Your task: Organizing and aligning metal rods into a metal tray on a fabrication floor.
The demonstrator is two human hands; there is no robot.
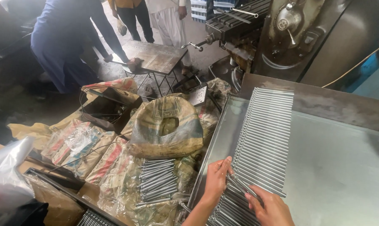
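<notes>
While workers bend over a small steel table (156, 56) at upper left and sacks (166, 127) crowd the floor, a person's left hand (216, 180) presses spread fingers against a row of metal rods (267, 134) on a tray (336, 167) at lower centre; right hand (273, 207) pinches several rods. Straightening appears underway; the next move likely needs an even push.

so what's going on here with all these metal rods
A person stands at a shiny sheet-metal tray holding a long row of thin silver steel rods laid side by side. The left hand rests on the rods' near ends; the right hand grips a few rods. More rods lie on worn sacks beside it.
</notes>
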